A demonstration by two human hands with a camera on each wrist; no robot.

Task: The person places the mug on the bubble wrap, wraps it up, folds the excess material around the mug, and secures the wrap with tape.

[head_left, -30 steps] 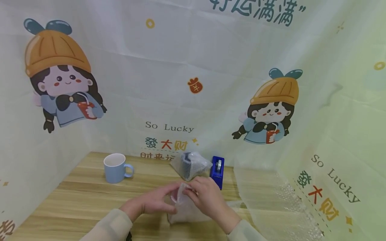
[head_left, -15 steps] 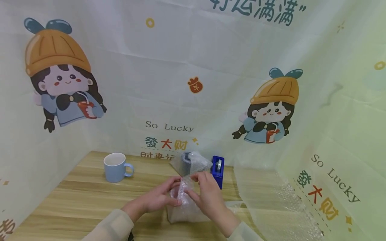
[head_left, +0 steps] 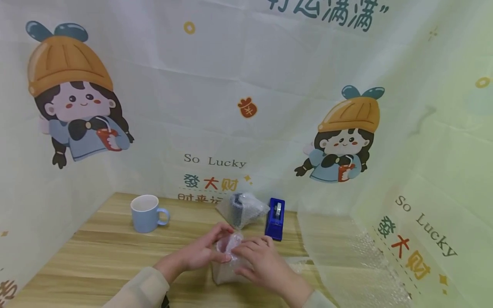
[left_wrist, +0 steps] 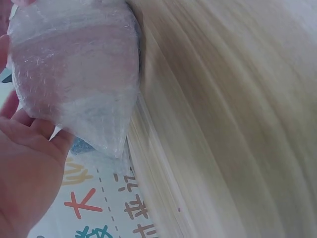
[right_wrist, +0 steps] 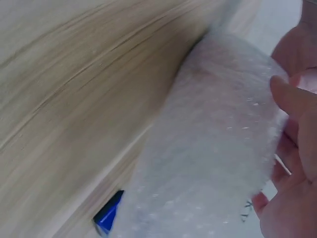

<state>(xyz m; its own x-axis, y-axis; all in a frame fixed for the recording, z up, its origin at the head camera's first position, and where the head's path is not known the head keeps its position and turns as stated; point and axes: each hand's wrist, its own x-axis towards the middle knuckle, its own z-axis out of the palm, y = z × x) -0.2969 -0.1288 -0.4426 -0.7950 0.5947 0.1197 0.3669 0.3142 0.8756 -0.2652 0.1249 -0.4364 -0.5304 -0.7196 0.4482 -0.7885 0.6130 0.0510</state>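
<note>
A pink cup wrapped in bubble wrap (head_left: pixel 225 271) stands on the table in front of me; its pink round rim shows on the left in the head view. My left hand (head_left: pixel 196 254) holds it at the rim, thumb on the near side and fingers on the far side. My right hand (head_left: pixel 265 265) lies over the right side, its fairly straight fingers pressing the bubble wrap at the cup's mouth. Pink shows through the wrap (left_wrist: pixel 74 64) in the left wrist view. In the right wrist view, the right thumb (right_wrist: pixel 290 96) touches the wrap's edge.
A light blue mug (head_left: pixel 145 214) stands at the back left. Behind the hands sits a dark item in bubble wrap (head_left: pixel 240 209), beside a blue tape dispenser (head_left: pixel 275 219). A loose sheet of bubble wrap (head_left: pixel 346 261) covers the table's right side. A printed cloth (head_left: pixel 215 119) hangs behind.
My right hand has moved down from the raised wrap edge and now lies flatter over it. The wrap's upper edge is folded lower toward the cup's mouth. The left hand keeps its hold.
</note>
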